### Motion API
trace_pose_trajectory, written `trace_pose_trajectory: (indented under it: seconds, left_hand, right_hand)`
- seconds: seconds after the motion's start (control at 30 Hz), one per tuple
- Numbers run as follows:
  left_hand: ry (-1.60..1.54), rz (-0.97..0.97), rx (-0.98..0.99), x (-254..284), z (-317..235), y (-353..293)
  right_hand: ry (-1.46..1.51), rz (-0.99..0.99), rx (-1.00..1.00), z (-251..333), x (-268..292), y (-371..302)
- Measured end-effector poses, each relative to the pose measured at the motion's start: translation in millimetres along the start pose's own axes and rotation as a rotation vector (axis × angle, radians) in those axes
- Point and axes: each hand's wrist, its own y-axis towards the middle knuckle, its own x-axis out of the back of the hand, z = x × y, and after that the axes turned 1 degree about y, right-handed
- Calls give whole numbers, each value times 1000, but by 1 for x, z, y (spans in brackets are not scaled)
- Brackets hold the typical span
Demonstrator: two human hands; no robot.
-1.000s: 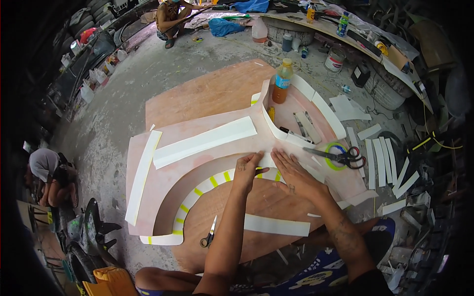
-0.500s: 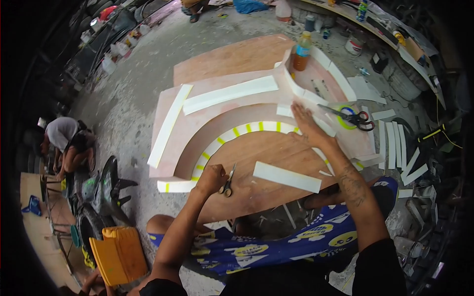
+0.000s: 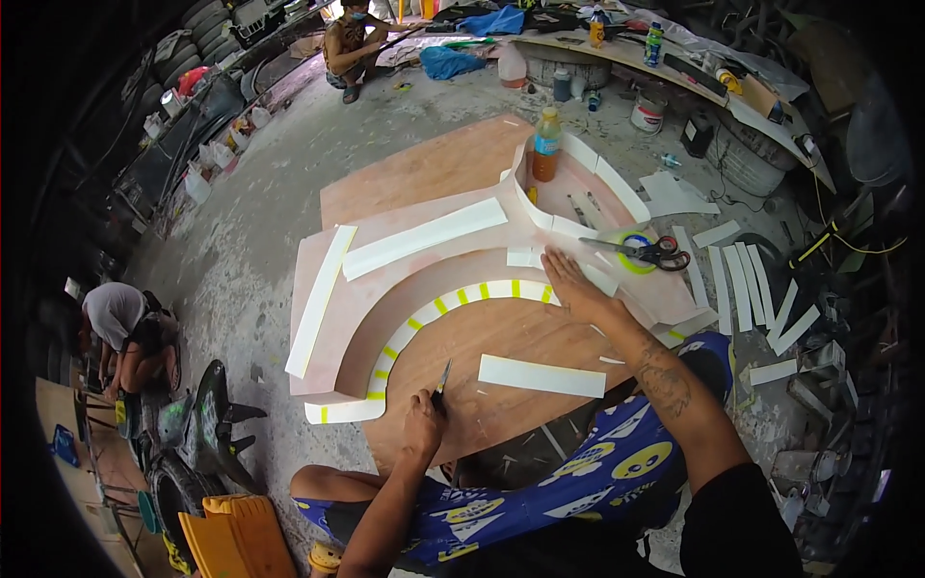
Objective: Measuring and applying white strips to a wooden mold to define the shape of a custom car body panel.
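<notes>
My left hand point(image 3: 424, 426) is closed round the handles of a small pair of scissors point(image 3: 441, 381) at the near left of the plywood board. Their blades point away from me. My right hand point(image 3: 575, 287) lies with outstretched fingers on the pale pink fender-shaped panel point(image 3: 424, 231), touching a white strip point(image 3: 525, 257) by the arch. White edging point(image 3: 469, 292) held with yellow tape pieces runs along the arch. A loose white strip point(image 3: 541, 376) rests on the plywood point(image 3: 453, 337) between my hands. Larger black-handled scissors point(image 3: 663, 253) lie over a yellow-green tape roll point(image 3: 636, 241) beyond my right hand.
A bottle of brown liquid point(image 3: 545, 154) stands in the panel's far recess. Several white strips point(image 3: 742, 289) lie on the floor at right. A yellow crate point(image 3: 236, 535) and motorcycle point(image 3: 217, 424) are at left. One person point(image 3: 125, 323) crouches at left, another point(image 3: 349, 48) squats far off.
My left hand has gone from beside the small scissors to gripping them. My right hand stays on the panel. The view has tilted up, bringing more of the background in.
</notes>
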Motion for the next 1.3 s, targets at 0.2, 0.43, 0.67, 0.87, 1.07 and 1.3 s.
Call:
trace_pose_trajectory:
  seconds: [0.2,0.43,0.67,0.87,1.07,1.3]
  left_hand:
    - [109,131,-27,9,10,22]
    - [-690,221,113,56,-50,39]
    - [-630,380,-242,41,-137,88]
    - [-485,622,-284,10,-173,115]
    - [-544,659,-326,15,-188,146]
    - [-584,635,-275,20,-195,156]
  right_hand:
    - [-21,-32,-9,8,8,-4]
    - [8,-87,-4,12,10,3]
    - [-2,-111,-9,9,2,4]
    - [52,-85,3,11,1,-3]
    - [24,-50,-1,12,8,-4]
    - [28,-141,19,11,2,-4]
